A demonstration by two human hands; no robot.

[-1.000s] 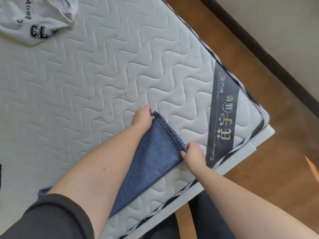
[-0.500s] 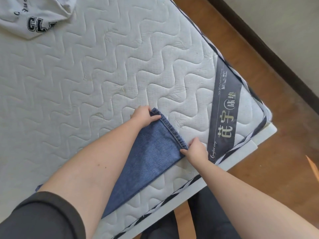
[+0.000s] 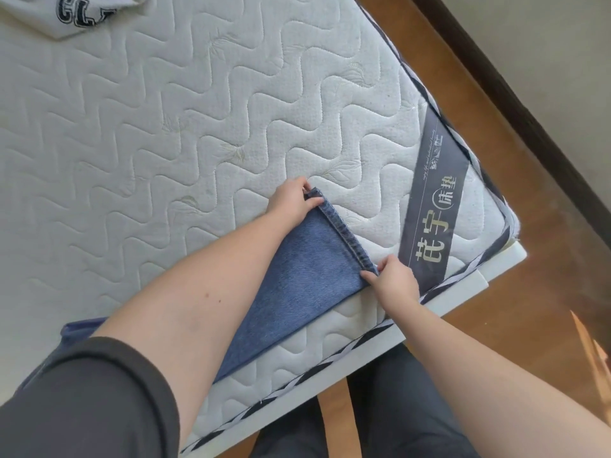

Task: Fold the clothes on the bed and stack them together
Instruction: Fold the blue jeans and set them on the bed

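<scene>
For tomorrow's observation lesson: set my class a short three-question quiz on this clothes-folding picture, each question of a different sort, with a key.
1. True or false: the left hand pinches one hem corner of the jeans.
2. What does the right hand pinch? A) mattress label B) other hem corner C) sweatshirt
3. Fill in: the white sweatshirt lies at the far ___ of the mattress.

Key: 1 true; 2 B; 3 left.

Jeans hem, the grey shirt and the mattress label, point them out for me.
Jeans hem point(image 3: 344, 230), head view, middle of the stitched edge.
Grey shirt point(image 3: 49, 14), head view, fabric beside the lettering.
Mattress label point(image 3: 436, 206), head view, dark band's middle.
</scene>
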